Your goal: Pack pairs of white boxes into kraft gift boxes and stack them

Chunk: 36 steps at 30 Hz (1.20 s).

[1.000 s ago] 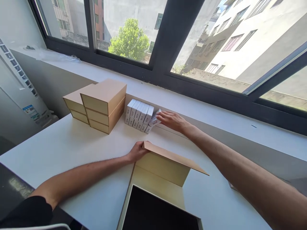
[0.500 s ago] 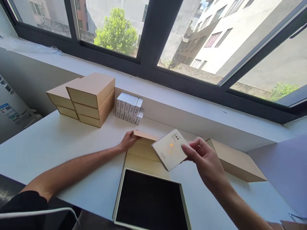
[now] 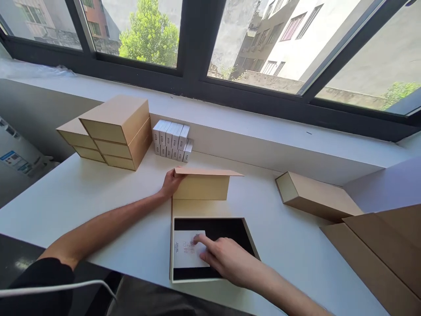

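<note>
A beige box point(image 3: 192, 281) with a black-lined inside lies opened at the table's front edge. My left hand point(image 3: 171, 182) grips the left end of its raised lid point(image 3: 201, 187), fingers partly hidden behind the board. Inside, toward the left wall, rests a white printed booklet point(image 3: 186, 259), flat on the black lining. My right hand point(image 3: 226, 259) reaches over the box from the right. Its index finger is stretched out onto the booklet's face, with the thumb apart from it near the booklet's right edge. The other fingers are curled and partly hidden.
Several closed beige boxes point(image 3: 115, 114) are stacked at the back left, beside two layers of small white boxes point(image 3: 171, 136). Another beige box point(image 3: 322, 195) lies at right, near a large brown carton point(image 3: 378, 254). A white cable point(image 3: 66, 289) crosses the lower left.
My right hand has brought the white booklet down from the air into the box, another printed side now showing. My left hand keeps hold of the lid. The view has shifted.
</note>
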{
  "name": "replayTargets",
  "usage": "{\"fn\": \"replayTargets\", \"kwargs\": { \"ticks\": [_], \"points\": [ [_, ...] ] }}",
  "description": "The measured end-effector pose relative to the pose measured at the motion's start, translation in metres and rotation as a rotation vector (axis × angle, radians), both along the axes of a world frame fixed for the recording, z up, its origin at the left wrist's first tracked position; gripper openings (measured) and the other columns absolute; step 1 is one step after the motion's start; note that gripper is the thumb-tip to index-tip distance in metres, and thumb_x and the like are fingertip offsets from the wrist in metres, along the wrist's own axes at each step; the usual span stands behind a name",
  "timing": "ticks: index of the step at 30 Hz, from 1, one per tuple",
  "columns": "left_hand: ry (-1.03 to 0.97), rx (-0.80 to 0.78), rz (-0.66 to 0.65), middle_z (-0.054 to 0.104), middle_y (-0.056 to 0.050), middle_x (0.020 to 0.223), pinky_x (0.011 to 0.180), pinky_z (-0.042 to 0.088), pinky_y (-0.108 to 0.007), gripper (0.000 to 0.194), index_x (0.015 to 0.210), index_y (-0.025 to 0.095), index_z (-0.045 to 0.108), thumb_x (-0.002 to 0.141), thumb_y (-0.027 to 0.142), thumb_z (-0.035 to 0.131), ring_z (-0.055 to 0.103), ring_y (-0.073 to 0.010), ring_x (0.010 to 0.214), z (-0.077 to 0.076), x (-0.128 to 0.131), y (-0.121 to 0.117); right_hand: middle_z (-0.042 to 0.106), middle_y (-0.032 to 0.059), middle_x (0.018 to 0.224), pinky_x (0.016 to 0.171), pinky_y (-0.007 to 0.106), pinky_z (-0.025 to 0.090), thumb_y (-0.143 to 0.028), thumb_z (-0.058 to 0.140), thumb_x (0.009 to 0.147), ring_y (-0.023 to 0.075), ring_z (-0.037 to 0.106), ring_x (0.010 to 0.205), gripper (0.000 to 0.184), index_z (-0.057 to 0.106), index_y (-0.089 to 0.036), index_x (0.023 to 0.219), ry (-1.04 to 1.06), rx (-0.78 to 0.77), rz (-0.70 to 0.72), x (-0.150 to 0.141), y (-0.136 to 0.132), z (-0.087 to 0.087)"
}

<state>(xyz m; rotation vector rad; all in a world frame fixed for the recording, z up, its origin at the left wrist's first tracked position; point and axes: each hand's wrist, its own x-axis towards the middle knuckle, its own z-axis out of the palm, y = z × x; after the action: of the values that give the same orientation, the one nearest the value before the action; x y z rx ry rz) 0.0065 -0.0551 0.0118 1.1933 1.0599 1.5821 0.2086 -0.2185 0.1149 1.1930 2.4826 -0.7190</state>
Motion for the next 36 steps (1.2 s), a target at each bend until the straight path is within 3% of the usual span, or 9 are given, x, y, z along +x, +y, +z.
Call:
{"fn": "replayTargets", "kwargs": {
  "ticks": [3,6,10,13,18,24,28,32,36],
  "points": [
    [-0.004,-0.003,-0.045,0.058,0.000,0.068,0.062,0.040,-0.024,0.038,0.071,0.016,0.063,0.062,0.049,0.079,0.049,-0.0139,0.068,0.001,0.000,0.000,0.065,0.0019,0.069,0.054,0.025,0.032,-0.033,0.047,0.098,0.0199,0.063,0.063,0.029,0.059,-0.025,0.123,0.009,-0.052,0.148,-0.007,0.010,0.027],
    [-0.003,-0.004,-0.090,0.057,0.000,0.067,0.061,0.040,-0.024,0.034,0.070,0.016,0.062,0.062,0.045,0.078,0.049,-0.0136,0.066,0.002,0.000,0.000,0.066,0.0007,0.067,0.055,0.024,0.037,-0.041,0.045,0.101,0.0143,0.059,0.057,0.028,0.067,-0.023,0.103,0.194,-0.048,0.120,-0.006,0.041,0.063],
    [0.017,0.024,-0.134,0.058,0.000,0.069,0.063,0.041,-0.024,0.029,0.071,0.016,0.062,0.065,0.041,0.075,0.051,-0.0142,0.068,0.005,0.000,0.000,0.065,0.0002,0.066,0.057,0.024,0.044,-0.048,0.038,0.102,0.0107,0.054,0.051,0.040,0.065,-0.020,0.094,0.432,0.372,-0.073,-0.014,0.135,0.092],
    [0.038,0.046,-0.151,0.061,-0.002,0.071,0.065,0.043,-0.024,0.029,0.072,0.016,0.063,0.068,0.043,0.074,0.054,-0.0154,0.070,0.007,0.001,0.000,0.074,0.0051,0.095,0.062,0.025,0.049,-0.031,0.045,0.100,0.0141,0.066,0.071,0.026,0.063,-0.021,0.116,0.078,0.607,0.081,-0.032,0.218,0.078],
    [0.061,0.047,-0.181,0.063,-0.003,0.072,0.064,0.043,-0.024,0.032,0.074,0.015,0.065,0.071,0.046,0.072,0.055,-0.0160,0.070,0.007,0.002,0.001,0.050,0.0132,0.147,0.065,0.028,0.050,-0.014,0.068,0.080,0.0270,0.064,0.110,0.053,0.055,-0.021,0.131,-0.048,0.644,0.307,-0.053,0.292,0.024],
    [0.028,0.052,-0.227,0.065,-0.004,0.074,0.063,0.041,-0.022,0.028,0.075,0.014,0.066,0.072,0.041,0.072,0.053,-0.0148,0.070,0.007,0.002,0.002,0.060,0.0158,0.127,0.076,0.032,0.050,-0.013,0.049,0.093,0.0237,0.063,0.104,0.027,0.059,-0.017,0.118,0.022,0.690,0.421,-0.031,0.304,0.001],
    [0.017,0.010,-0.241,0.063,-0.003,0.074,0.064,0.040,-0.022,0.032,0.076,0.014,0.065,0.070,0.044,0.074,0.052,-0.0146,0.070,0.008,0.001,0.003,0.065,0.0111,0.106,0.068,0.030,0.050,-0.022,0.050,0.095,0.0189,0.064,0.082,0.021,0.059,-0.020,0.114,0.150,0.753,0.290,-0.009,0.301,0.004],
    [0.023,0.004,-0.230,0.060,-0.001,0.072,0.065,0.040,-0.023,0.033,0.075,0.015,0.063,0.069,0.045,0.075,0.052,-0.0142,0.069,0.008,0.001,0.002,0.062,0.0079,0.093,0.062,0.030,0.054,-0.041,0.041,0.101,0.0163,0.061,0.069,0.036,0.046,-0.018,0.128,0.366,0.849,-0.005,0.016,0.278,0.028],
    [0.038,0.036,-0.194,0.059,-0.001,0.071,0.064,0.041,-0.023,0.030,0.074,0.015,0.062,0.071,0.043,0.073,0.052,-0.0140,0.068,0.007,0.002,0.001,0.061,0.0003,0.081,0.062,0.030,0.057,-0.053,0.060,0.090,0.0148,0.062,0.067,0.041,0.055,-0.023,0.117,0.773,0.575,-0.356,0.041,0.220,0.076]
  ]
}}
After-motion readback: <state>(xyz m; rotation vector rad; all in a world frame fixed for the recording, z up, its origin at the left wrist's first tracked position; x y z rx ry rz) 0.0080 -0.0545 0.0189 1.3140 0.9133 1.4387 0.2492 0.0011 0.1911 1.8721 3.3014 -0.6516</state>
